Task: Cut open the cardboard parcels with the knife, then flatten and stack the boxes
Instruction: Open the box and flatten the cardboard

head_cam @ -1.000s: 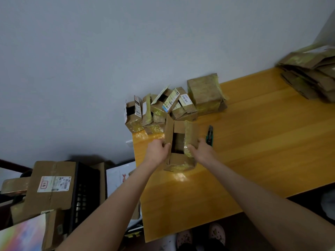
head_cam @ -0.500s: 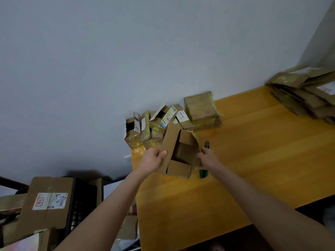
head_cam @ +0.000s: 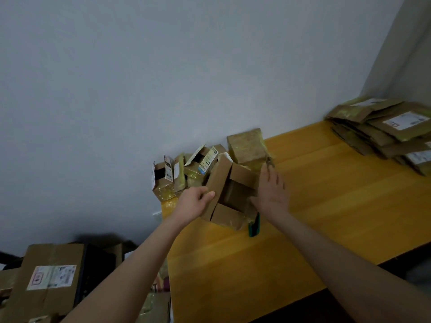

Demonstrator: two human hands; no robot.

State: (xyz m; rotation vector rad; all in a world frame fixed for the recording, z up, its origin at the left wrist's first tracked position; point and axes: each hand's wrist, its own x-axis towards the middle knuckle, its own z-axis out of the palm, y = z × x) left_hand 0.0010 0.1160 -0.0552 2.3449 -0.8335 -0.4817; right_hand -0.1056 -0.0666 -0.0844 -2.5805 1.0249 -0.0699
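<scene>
**A:** What is held by the left hand [head_cam: 196, 202]?

**B:** A side flap of the open box [head_cam: 242, 177] is gripped by it. The fingers are curled round the flap's edge, and the thumb is laid on top.

**A:** And the right hand [head_cam: 272, 194]?

**B:** It is held flat. The fingers are straight and close together. They are pressed against the right side of the box, and nothing is gripped by them.

**A:** Where is the box?

**B:** It is tipped between the two hands, near the back left corner of the yellow tabletop [head_cam: 326, 206]. The flaps are spread out and the inside can be seen. Whether its bottom touches the tabletop cannot be told.

**A:** Where is the knife [head_cam: 253, 226]?

**B:** The green knife is laid on the tabletop, just beside the near corner of the box, under the right wrist. Its far end is hidden, so the blade cannot be seen.

**A:** What else is hard to see?

**B:** The small parcels [head_cam: 184, 173] by the wall are partly covered by the box. Their labels are too small to be read. A taped parcel [head_cam: 246, 145] is seen behind the right fingertips. The pile of flat boxes [head_cam: 382, 134] at the far right is cut off by the edge. A big box [head_cam: 46, 278] at the lower left, beside the tabletop, is cut off too.
</scene>
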